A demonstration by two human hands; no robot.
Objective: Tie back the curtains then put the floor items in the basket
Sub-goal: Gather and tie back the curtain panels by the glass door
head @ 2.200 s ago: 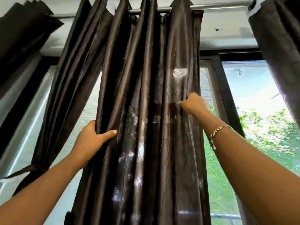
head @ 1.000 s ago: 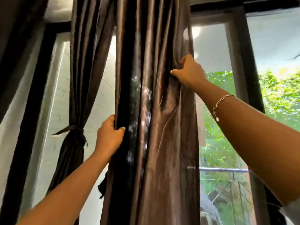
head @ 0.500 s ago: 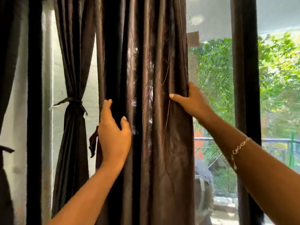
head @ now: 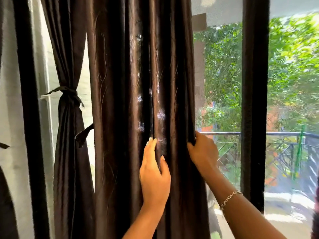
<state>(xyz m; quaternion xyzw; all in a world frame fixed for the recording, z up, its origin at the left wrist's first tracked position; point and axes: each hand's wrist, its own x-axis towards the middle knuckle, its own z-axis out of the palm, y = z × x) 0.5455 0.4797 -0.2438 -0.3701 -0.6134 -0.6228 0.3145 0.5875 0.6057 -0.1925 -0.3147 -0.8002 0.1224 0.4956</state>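
The curtain [head: 120,100] is dark brown with a satin sheen and faint wavy threads, and it hangs in deep upright folds in front of the window, left of the black window frame [head: 253,100]. The left hand [head: 154,173] lies against its middle folds, fingers [head: 151,147] straight and pointing up, thumb spread. The right hand [head: 203,152], which has a bracelet [head: 231,198] at the wrist, has its fingers curled round the curtain's right edge. Further left, a second curtain [head: 69,135] hangs cinched by a knotted band [head: 67,92].

I see leafy trees [head: 293,66] outside — sunlit. A dark railing [head: 224,133] crosses behind the black window frame [head: 254,100].
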